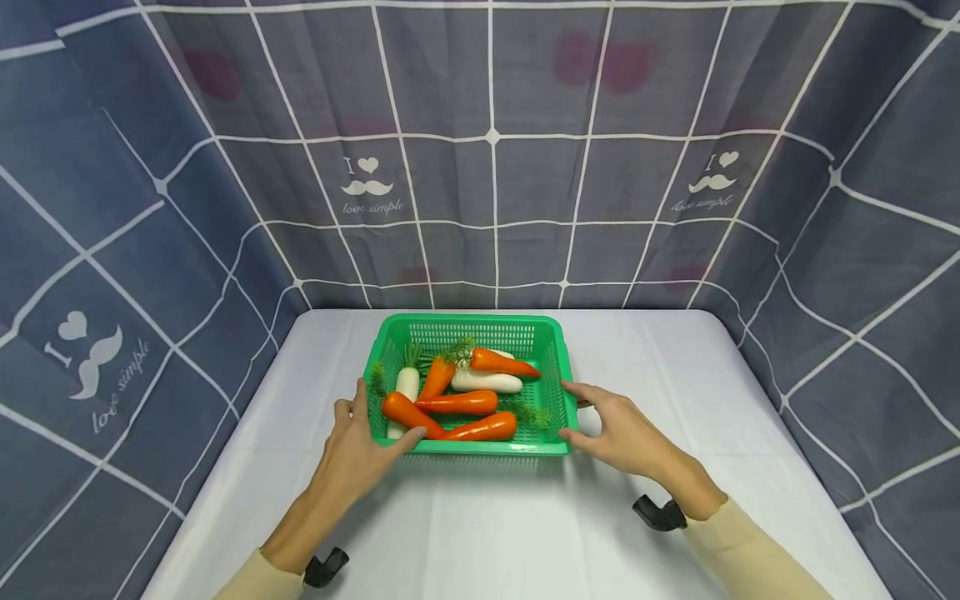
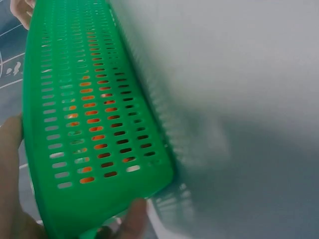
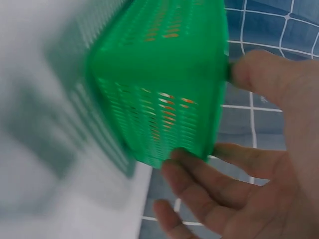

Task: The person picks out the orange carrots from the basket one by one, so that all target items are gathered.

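A green plastic basket (image 1: pixel 489 448) with slotted walls stands low at the white tabletop. In it lie several orange carrots (image 1: pixel 461 403) and white radishes (image 1: pixel 486 382), some with leafy green tops. My left hand (image 1: pixel 358 454) holds the basket's near left corner, thumb along the front rim and index finger at the left side. At the near right corner, my right hand (image 1: pixel 618 429) holds the basket with the thumb at the rim and the other fingers by the side wall. Through the slots in the left wrist view, orange carrots (image 2: pixel 95 128) show.
White cloth (image 1: pixel 480 525) covers the table in front of the basket and on both sides. Grey-blue curtains (image 1: pixel 540 183) with white grid lines enclose the back, left and right. A black strap (image 1: pixel 660 512) sits on my right wrist, another (image 1: pixel 326 568) on the left.
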A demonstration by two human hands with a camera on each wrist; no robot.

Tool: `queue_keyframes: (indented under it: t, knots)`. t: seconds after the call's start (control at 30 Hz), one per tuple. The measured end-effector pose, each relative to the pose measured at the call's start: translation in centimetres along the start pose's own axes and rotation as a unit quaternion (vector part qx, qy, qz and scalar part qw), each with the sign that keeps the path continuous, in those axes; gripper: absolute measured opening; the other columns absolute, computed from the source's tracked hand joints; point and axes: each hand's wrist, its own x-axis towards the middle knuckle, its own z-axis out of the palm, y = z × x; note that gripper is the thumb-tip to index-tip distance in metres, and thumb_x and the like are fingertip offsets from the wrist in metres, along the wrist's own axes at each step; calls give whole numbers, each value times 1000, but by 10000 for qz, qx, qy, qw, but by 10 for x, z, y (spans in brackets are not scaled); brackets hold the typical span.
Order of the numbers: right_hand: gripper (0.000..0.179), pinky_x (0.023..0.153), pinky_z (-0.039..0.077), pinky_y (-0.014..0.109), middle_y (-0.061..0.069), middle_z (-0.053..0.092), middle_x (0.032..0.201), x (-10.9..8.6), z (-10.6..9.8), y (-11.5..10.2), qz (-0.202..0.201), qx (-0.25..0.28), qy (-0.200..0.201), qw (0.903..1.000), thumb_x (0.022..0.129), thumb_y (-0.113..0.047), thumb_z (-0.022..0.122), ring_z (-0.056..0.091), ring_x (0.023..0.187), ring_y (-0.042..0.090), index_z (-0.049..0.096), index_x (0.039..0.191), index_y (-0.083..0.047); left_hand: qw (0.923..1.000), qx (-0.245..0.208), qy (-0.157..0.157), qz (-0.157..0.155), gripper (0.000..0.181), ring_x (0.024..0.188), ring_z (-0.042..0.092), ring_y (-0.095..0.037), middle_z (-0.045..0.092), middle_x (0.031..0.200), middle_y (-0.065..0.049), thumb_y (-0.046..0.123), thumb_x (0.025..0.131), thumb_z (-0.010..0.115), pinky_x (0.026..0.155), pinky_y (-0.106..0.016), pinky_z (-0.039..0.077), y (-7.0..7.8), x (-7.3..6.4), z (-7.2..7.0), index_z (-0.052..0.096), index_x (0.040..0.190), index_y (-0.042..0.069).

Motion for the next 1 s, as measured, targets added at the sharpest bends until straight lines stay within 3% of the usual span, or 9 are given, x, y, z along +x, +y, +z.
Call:
queue_keyframes:
  t: [0.17,0.27,0.37,0.43,0.7,1.0]
  knots:
    - [80,112,61,70,17,72,157,17,-13,-12,-42,-899,197,9957,101,-42,94,74,137,44,62,168,-12,9993,336,-31,188,142,79,69,-34,35,171,-36,90,98,71,59,-34,53,1,8,-6,5,187,2]
    - [79,110,61,69,20,69,157,37,-18,-22,-267,-1226,308,9916,101,-40,94,72,135,44,63,167,-11,9977,613,-52,297,142,109,77,-48,30,182,-33,96,97,64,69,-48,63,1,18,-9,5,188,5]
    - [79,108,63,66,20,66,159,63,-19,-34,-471,-1316,157,9901,102,-38,93,71,133,42,62,169,-12,9962,792,-138,344,142,139,69,-60,23,189,-31,100,96,58,84,-68,67,2,28,-10,2,189,8]
    - [77,108,64,64,19,65,161,81,-17,-40,-522,-1242,-98,9908,104,-37,91,70,135,41,60,171,-13,9952,881,-164,384,142,150,61,-64,18,192,-30,101,96,56,94,-77,64,2,34,-9,1,189,9]
    - [71,125,57,60,21,63,167,144,7,-48,-523,-783,-1298,9871,110,-29,85,62,153,41,58,172,-11,9930,1053,-104,534,137,162,49,-64,7,196,-24,100,99,51,92,-75,66,0,41,-5,0,189,10]
    - [65,118,60,55,14,76,154,185,42,-23,-676,-711,-1491,9839,105,-28,90,71,136,35,68,163,-12,9909,1138,-3,724,134,170,38,-61,-1,199,-15,97,102,50,89,-72,68,2,41,-1,3,188,7]
